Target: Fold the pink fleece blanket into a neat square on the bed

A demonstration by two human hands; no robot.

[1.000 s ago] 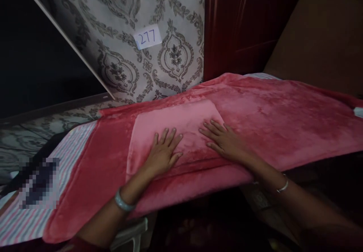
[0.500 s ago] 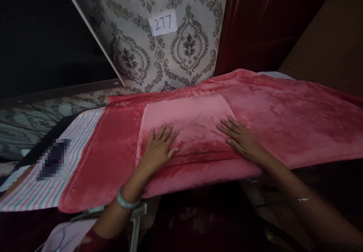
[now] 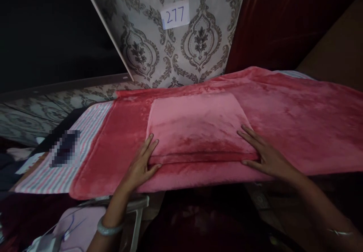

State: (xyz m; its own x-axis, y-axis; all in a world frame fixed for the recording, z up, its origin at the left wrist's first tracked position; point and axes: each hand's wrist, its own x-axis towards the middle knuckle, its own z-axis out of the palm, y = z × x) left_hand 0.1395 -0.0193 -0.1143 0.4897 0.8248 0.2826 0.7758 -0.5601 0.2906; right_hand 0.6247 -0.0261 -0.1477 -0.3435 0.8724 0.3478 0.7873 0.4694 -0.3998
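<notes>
On either side of the folded pink cloth [image 3: 198, 121], the left hand [image 3: 139, 165] and right hand [image 3: 269, 158] rest well apart, spread at its edges; a red blanket [image 3: 104, 161] lies beneath it.

At the far side rises a wall [image 3: 170, 61] papered in pale grey with darker damask scrolls. On it is a white card [image 3: 183, 22], handwritten with 277 in blue. A large dark panel [image 3: 56, 28] with a pale edge fills the far left; a glossy dark red panel [image 3: 263, 21] stands far right, beside a dim brown surface [image 3: 337, 36]. At left lies striped cloth [image 3: 96, 119] in pink, white and grey-blue, bearing a dark pixelated object [image 3: 66, 148]. Near left are a whitish frame [image 3: 137, 223] and a pinkish surface [image 3: 92, 216] marked with blue.
</notes>
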